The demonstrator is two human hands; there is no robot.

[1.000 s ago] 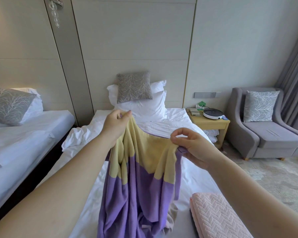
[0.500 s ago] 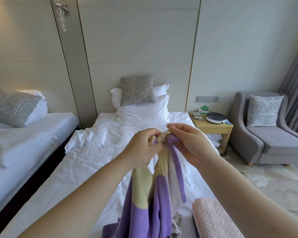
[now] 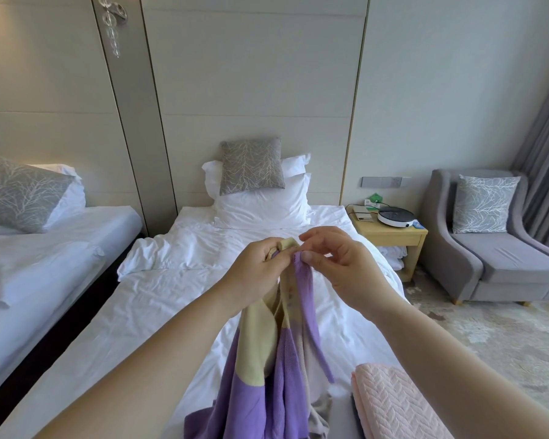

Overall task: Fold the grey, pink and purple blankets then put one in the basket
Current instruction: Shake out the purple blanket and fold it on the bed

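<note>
Purple blanket hangs mid-frame over the bed, its top bunched in the left hand, right hand pinching its edge.

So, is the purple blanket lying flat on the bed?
No, the left hand and the right hand hold the purple blanket up, and it hangs down.
</note>
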